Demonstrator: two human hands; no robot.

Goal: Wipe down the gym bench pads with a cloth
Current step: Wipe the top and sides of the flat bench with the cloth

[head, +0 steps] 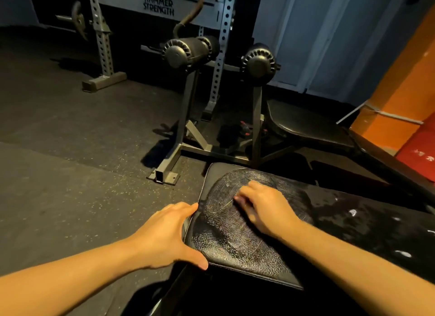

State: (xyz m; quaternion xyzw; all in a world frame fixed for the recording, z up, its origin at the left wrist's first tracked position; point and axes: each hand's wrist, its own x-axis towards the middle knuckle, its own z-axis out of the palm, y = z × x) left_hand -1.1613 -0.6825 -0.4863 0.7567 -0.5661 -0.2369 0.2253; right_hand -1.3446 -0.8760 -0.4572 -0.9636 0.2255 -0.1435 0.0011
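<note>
The bench's black seat pad (226, 240) fills the lower middle, its vinyl cracked and scuffed in a pale oval. My left hand (164, 233) rests against the pad's left edge, with fingers straight along the side and the thumb spread over the near corner. My right hand (263, 207) lies on top of the pad with fingers bent and blurred, tips on the scuffed patch. No cloth shows clearly under it. A very dark surface with white flecks (367, 231) continues to the right of that hand; I cannot tell if it is cloth or pad.
Two black foam rollers (188, 52) (259, 63) on a grey steel frame (169, 165) stand just beyond the pad. Another black bench pad (303, 125) lies at the right, by an orange wall (397, 99). A perforated rack upright (101, 47) stands far left on speckled rubber floor (70, 174).
</note>
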